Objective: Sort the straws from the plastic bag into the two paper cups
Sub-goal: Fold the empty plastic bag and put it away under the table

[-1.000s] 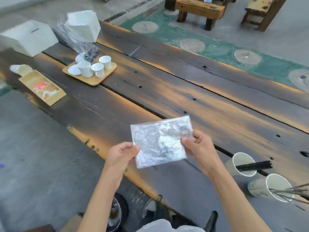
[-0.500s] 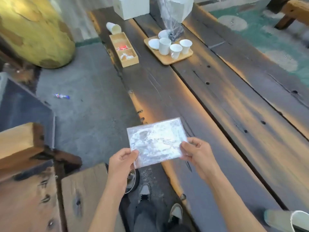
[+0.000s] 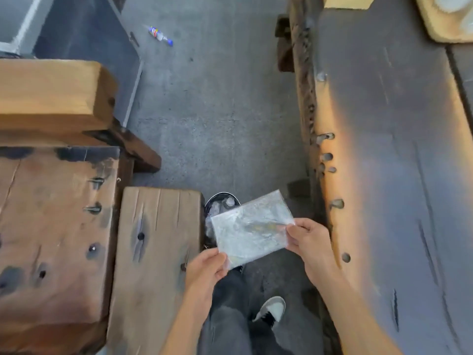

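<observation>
One plastic bag (image 3: 252, 229) is in view, held in the air between two hands over the floor (image 3: 220, 111), left of the tabletop (image 3: 399, 155) edge and above the person's legs. The left hand (image 3: 204, 271) has its grip closed on the bag's near left corner, thumb on top; the right hand (image 3: 311, 239) has its grip pinched on the right edge. The bag is a flat, clear rectangle, crinkled and glaring silvery-white, tilted so its right side sits farther away. It seems empty, though a faint yellowish streak near the right fingers is too blurred to identify. Neither paper cup shows here. One dark round container (image 3: 221, 203) sits on the floor partly behind the bag. One small wrapper (image 3: 160, 35) lies far off on the floor. Two wooden seats stand at left, one shoe (image 3: 272, 307) near.
</observation>
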Available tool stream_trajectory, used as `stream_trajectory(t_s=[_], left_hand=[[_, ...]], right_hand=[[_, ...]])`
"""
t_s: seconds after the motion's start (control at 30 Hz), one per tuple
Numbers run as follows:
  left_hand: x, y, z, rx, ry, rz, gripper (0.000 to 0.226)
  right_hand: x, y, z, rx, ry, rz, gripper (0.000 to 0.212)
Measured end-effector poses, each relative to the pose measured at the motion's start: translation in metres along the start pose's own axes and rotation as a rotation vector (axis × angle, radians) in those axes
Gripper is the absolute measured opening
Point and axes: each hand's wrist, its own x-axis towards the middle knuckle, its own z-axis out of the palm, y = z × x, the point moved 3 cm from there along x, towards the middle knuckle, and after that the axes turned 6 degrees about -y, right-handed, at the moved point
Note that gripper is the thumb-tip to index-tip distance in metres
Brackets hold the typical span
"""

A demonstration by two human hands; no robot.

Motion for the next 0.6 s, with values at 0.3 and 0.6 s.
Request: stream_trajectory(t_s=[0.3, 0.6], left_hand=[[0.127, -0.123, -0.037, -0.365, 0.273, -0.349, 0.009], [0.233, -0.174, -0.053, -0.478, 0.386, -0.379, 0.012]], right_hand=[[0.132, 0.12, 0.054, -0.135, 0.002, 0.226, 0.013], [0.245, 0.159, 0.11, -0.391, -0.094, 0.211, 0.023]])
